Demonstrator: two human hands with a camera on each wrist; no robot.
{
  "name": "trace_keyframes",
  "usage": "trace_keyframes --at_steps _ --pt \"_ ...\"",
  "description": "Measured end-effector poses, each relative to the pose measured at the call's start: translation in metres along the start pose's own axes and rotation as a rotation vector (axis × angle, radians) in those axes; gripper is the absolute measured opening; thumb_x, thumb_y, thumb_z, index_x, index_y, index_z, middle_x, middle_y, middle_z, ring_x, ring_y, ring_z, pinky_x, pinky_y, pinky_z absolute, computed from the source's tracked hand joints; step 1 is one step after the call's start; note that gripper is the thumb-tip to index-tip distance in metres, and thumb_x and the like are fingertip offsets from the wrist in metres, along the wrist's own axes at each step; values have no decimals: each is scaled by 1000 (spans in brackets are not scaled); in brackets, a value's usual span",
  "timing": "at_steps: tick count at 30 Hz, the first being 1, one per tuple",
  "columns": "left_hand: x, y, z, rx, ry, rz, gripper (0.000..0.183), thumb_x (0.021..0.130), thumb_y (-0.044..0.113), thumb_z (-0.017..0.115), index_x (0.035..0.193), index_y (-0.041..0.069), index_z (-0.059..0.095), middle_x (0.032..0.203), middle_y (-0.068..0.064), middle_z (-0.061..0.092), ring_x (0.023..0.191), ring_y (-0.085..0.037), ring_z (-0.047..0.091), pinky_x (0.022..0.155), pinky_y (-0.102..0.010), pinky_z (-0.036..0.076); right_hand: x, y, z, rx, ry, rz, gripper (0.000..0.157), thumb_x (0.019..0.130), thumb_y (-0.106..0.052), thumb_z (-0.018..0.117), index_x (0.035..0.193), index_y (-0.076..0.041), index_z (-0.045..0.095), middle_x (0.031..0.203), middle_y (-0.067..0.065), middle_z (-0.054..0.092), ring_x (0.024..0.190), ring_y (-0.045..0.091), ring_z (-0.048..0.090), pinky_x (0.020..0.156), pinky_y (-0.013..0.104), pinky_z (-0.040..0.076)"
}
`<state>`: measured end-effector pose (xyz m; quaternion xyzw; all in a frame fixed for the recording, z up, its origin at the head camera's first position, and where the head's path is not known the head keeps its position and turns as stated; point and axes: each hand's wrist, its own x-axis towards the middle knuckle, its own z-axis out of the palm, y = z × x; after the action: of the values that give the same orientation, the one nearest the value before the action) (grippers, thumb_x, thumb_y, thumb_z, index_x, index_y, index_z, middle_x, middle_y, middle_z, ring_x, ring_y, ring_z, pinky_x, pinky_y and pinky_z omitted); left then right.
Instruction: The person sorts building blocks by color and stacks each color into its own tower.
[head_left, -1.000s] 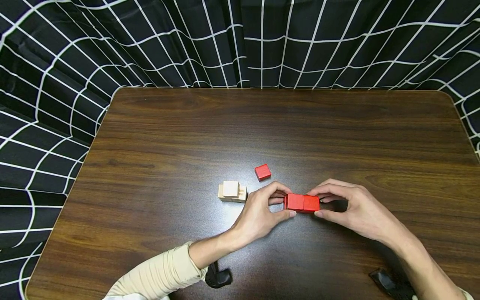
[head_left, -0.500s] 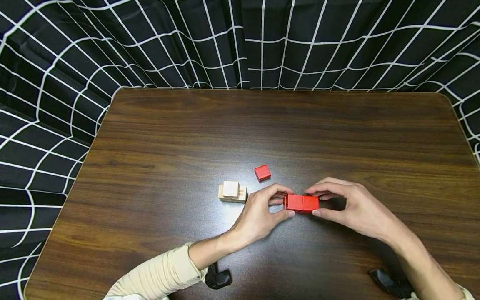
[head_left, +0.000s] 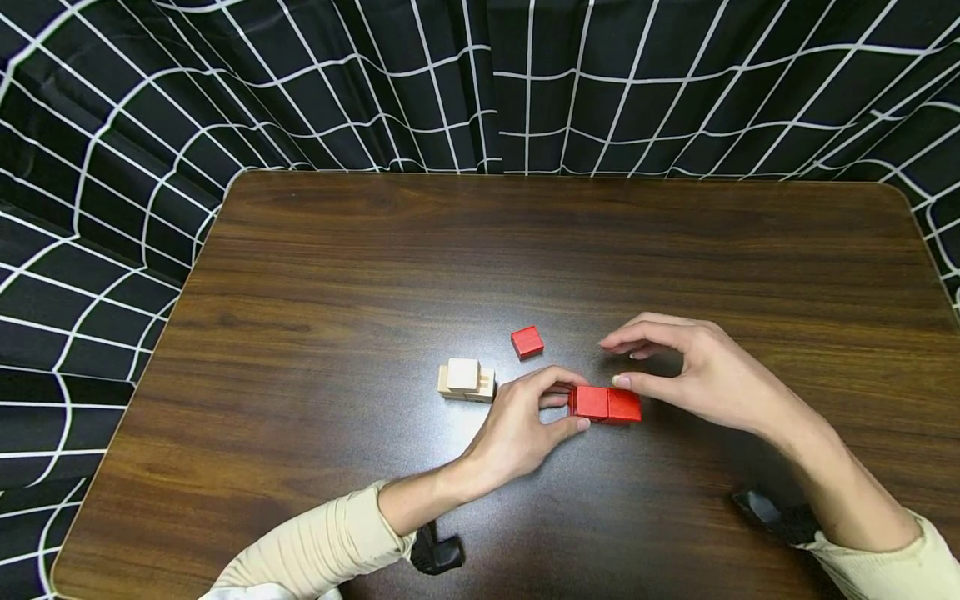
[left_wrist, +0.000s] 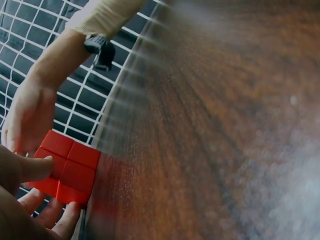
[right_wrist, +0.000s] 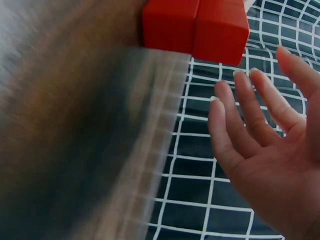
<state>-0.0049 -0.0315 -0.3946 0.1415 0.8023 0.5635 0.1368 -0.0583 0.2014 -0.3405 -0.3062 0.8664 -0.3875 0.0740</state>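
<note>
A stack of red cube blocks stands on the table in front of me, its smooth faces set flush in rows. My left hand holds its left end, thumb on the near side and fingers around the far side. In the left wrist view, the thumb lies against the face of the red blocks, which are two wide and three high. My right hand hovers behind and right of the stack, fingers spread and holding nothing. The right wrist view shows a gap between that hand and the red blocks.
A single small red block lies behind my left hand. Left of it stands a low group of beige wooden blocks, one on top. All rest on a brown wood-grain table with a black, white-gridded curtain behind it.
My right hand has let go of the right end of the red stack and moved up and away toward the back. The left hand keeps its hold, and the blocks stay in place.
</note>
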Motion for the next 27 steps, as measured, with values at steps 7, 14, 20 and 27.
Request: trace_keyframes --at_steps 7,14,20,27 --pt "0 -1 -1 7 2 3 40 81 9 82 118 16 66 115 2 70 101 -2 66 91 -17 52 22 2 -4 -11 -3 29 36 82 -13 83 114 -21 71 106 -13 68 91 14 67 80 22 55" --pt "0 -1 -1 32 3 7 46 81 11 83 123 16 65 120 1 68 102 -5 67 89 -15 52 37 6 -2 2 -33 55 31 84 -15 81 113 -16 71 108 -6 70 91 16 69 80 32 58" --pt "0 -1 0 30 4 13 45 81 10 82 123 15 65 118 1 68 101 -3 66 89 -14 52 48 10 0 48 -34 19 30 86 -16 79 114 -16 70 109 -1 71 91 20 70 79 27 58" --pt "0 -1 0 -7 2 8 42 81 8 82 120 13 66 116 1 67 101 -3 66 88 -15 53 59 15 7 99 -41 10 34 84 -10 80 116 -11 69 111 2 71 94 22 70 80 30 58"
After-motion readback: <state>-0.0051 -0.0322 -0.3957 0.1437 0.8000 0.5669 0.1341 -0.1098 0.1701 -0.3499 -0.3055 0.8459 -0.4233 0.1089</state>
